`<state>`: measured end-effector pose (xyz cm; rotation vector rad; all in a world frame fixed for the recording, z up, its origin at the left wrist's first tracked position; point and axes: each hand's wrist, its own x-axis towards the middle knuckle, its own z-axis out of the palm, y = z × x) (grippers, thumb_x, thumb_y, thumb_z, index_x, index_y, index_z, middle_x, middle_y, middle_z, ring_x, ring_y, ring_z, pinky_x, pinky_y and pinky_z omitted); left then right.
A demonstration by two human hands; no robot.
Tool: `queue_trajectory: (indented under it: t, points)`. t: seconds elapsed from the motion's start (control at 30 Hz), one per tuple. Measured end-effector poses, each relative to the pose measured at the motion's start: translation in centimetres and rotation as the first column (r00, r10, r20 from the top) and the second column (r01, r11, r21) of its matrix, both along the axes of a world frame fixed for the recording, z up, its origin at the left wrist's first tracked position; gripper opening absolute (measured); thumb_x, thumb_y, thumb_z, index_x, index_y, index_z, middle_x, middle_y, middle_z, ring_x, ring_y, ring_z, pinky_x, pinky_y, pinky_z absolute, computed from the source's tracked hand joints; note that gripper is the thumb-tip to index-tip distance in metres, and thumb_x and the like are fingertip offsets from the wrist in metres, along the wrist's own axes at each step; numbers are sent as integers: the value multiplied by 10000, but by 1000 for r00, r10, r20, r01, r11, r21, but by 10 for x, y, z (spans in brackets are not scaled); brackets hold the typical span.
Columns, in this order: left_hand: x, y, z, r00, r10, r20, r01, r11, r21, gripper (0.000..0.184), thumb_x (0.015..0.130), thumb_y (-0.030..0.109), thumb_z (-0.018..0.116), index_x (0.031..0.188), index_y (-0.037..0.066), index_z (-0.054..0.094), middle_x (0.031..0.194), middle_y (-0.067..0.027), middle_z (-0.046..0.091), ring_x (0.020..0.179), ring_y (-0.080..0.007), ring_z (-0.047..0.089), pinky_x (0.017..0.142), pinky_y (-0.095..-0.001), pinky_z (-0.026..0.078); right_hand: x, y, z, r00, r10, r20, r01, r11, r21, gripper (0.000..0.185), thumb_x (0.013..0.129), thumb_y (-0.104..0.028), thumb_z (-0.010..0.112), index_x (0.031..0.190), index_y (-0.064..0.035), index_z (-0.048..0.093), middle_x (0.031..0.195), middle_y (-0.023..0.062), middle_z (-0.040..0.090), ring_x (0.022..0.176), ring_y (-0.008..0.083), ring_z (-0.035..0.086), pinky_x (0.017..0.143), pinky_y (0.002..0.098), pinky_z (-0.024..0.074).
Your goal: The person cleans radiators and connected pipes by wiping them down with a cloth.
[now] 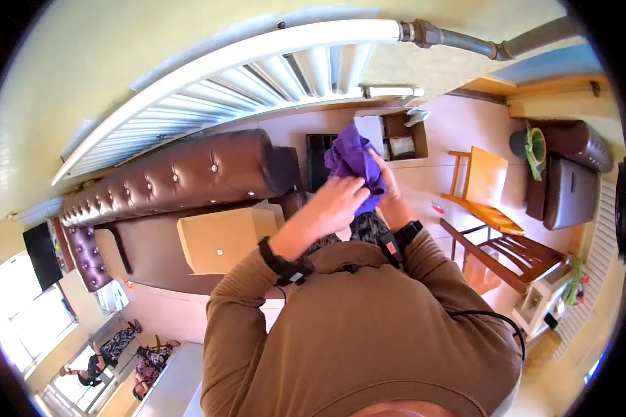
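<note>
A crumpled purple cloth (352,156) is bunched up in front of my body, above the floor near the sofa's end. My left hand (339,200) lies across its near side with the fingers curled onto the fabric. On the other side, my right hand (388,182) grips the cloth's right edge, its fingers partly hidden by the folds. Both wrists carry dark bands. Beyond the cloth stands a black crate-like thing (316,156), partly covered by it.
A white radiator (236,83) runs along the wall. To the left is a brown tufted sofa (181,174) with a cardboard box (215,243) on it. An open carton (417,142) stands on the floor. Wooden chairs (485,177) are at right. Two people (111,351) appear far lower left.
</note>
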<state>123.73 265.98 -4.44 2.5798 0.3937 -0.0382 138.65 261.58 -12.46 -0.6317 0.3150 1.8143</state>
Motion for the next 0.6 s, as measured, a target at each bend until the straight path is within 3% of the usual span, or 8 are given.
queue_trajectory:
  t: [0.07, 0.1, 0.13, 0.23, 0.33, 0.4, 0.5, 0.6]
  points:
    - [-9, 36, 44, 994, 69, 81, -64, 996, -66, 471, 751, 221, 622, 1192, 111, 499, 1284, -127, 450, 1123, -281, 483, 937, -389, 404, 14, -1, -3, 996, -87, -8, 86, 971, 225, 456, 877, -353, 490, 1186, -18, 494, 1102, 135, 592, 979, 225, 585, 896, 377, 457]
    - [-9, 57, 71, 987, 140, 84, -138, 990, -24, 452, 770, 268, 613, 1188, 132, 507, 1255, -95, 483, 1128, -263, 480, 949, -388, 392, 17, 3, -6, 992, -128, 14, 124, 979, 161, 438, 876, -320, 487, 1190, -14, 488, 1099, 136, 594, 980, 237, 587, 888, 380, 462]
    - [-12, 77, 90, 964, 261, -51, -256, 963, 84, 423, 796, 265, 587, 1186, 122, 509, 1251, -93, 491, 1148, -257, 469, 955, -388, 388, 23, 10, -10, 994, -91, 56, 81, 985, 153, 431, 877, -315, 483, 1186, -15, 490, 1093, 126, 597, 980, 247, 588, 881, 386, 466]
    - [-32, 150, 80, 830, 543, 130, -526, 684, 505, 441, 831, 377, 559, 1203, 145, 505, 1294, -76, 454, 1197, -232, 428, 969, -370, 388, 29, 33, 7, 991, -128, 38, 124, 989, 77, 401, 910, -289, 411, 1182, -7, 498, 1108, 154, 585, 978, 275, 587, 912, 402, 447]
    - [-38, 206, 88, 854, 466, 233, -505, 631, 589, 437, 826, 378, 564, 1185, 134, 516, 1199, -75, 498, 1122, -241, 468, 940, -362, 400, 19, 58, 34, 994, -111, 9, 108, 981, 161, 422, 902, -301, 434, 1204, -9, 477, 1122, 165, 573, 968, 305, 586, 887, 427, 459]
    - [-39, 230, 89, 927, 297, 229, -371, 642, 670, 393, 818, 353, 575, 1114, 96, 548, 1085, -80, 525, 994, -259, 499, 858, -365, 427, 10, 75, 20, 945, -222, 239, 151, 947, 283, 381, 888, -246, 491, 1195, -21, 480, 1085, 140, 586, 928, 263, 600, 843, 392, 483]
    - [-40, 253, 84, 948, 240, 208, -314, 615, 723, 377, 829, 377, 544, 1068, 87, 567, 1021, -69, 547, 960, -252, 507, 841, -349, 430, 1, 83, 66, 669, -519, 532, 355, 852, 384, 481, 788, -44, 638, 1219, -22, 427, 1086, 90, 545, 954, 167, 554, 828, 286, 463]
    - [-50, 275, 71, 954, 274, 122, -277, 652, 705, 435, 852, 444, 480, 1080, 81, 553, 1014, -77, 559, 955, -261, 523, 820, -349, 442, 4, 101, 92, 181, -675, 716, 310, 730, 610, 565, 756, -79, 682, 1247, -22, 407, 1175, 108, 495, 1046, 187, 504, 923, 301, 394]
